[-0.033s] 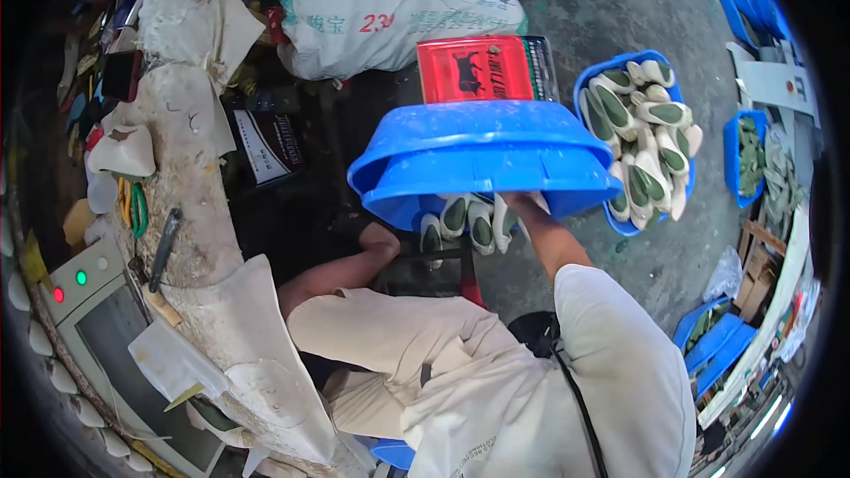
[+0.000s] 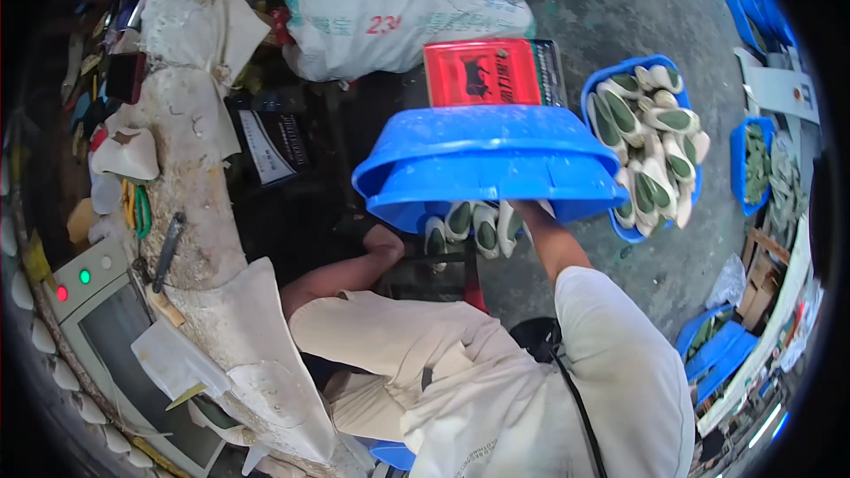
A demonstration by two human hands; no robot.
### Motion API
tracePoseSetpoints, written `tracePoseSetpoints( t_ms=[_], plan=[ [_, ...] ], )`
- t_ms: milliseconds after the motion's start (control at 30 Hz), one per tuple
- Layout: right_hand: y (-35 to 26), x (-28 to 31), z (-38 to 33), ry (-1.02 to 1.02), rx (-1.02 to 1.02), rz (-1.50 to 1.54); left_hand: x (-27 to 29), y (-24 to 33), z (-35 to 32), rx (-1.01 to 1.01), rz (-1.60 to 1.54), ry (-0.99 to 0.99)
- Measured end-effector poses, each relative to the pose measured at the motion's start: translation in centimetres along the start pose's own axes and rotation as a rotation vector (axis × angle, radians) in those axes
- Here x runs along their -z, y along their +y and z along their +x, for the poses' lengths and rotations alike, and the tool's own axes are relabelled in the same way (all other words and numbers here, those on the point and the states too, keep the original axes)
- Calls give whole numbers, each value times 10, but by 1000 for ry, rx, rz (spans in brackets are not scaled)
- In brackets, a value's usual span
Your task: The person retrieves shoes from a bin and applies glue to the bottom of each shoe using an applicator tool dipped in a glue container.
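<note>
Blue plastic basin (image 2: 482, 168), tipped up with its rim toward the camera, held in the air over the dark gap between the machine bench and the concrete floor (image 2: 620, 26). White-and-green shoe soles (image 2: 474, 226) show just under its lower rim, bunched together. Right forearm runs up under the basin's right side; right hand (image 2: 531, 210) mostly hidden behind the rim, so its grip cannot be told. Left forearm reaches toward the basin's lower left; left hand (image 2: 385, 239) partly in shadow below the rim, fingers not readable.

Behind the basin, touching its upper rim in view, a red rectangular tin (image 2: 491, 71). To the right, on the floor, a second blue basin (image 2: 651, 146) heaped with the same soles. Beyond the tin, a large white printed sack (image 2: 398, 4). At left, the bench (image 2: 190, 204) draped in stained white cloth, with a control panel (image 2: 84, 288) at its lower left corner showing one red and one green light.
</note>
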State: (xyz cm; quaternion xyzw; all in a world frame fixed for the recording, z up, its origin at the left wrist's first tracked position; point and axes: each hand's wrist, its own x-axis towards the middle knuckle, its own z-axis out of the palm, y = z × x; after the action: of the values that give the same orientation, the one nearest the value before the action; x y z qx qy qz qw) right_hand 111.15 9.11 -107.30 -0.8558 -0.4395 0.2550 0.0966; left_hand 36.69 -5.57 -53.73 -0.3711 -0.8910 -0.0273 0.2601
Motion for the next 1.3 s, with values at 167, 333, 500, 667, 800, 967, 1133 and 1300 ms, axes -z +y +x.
tracePoseSetpoints(
  t_ms=[167,333,500,667,800,967,1133,1300],
  plan=[
    [-2,-12,-15,-104,17,35,21,73,-41,162,-224,-107],
    [-62,48,-23,-215,-53,-79,42,110,-27,233,-495,-322],
    [-161,147,-123,-112,98,-2,69,165,6,203,-836,-594],
    [-355,289,-266,177,587,340,111,222,6,34,-1369,-1359],
    [-493,348,-379,-53,1261,724,116,169,45,429,-1857,-1985],
    [-680,358,-496,-318,1695,566,105,40,185,389,-2442,-1776],
    [-855,290,-532,-128,1477,477,81,-120,265,306,-2306,-802],
    [-1010,213,-578,-308,1275,252,39,-199,304,314,-2068,-337]
  ],
)
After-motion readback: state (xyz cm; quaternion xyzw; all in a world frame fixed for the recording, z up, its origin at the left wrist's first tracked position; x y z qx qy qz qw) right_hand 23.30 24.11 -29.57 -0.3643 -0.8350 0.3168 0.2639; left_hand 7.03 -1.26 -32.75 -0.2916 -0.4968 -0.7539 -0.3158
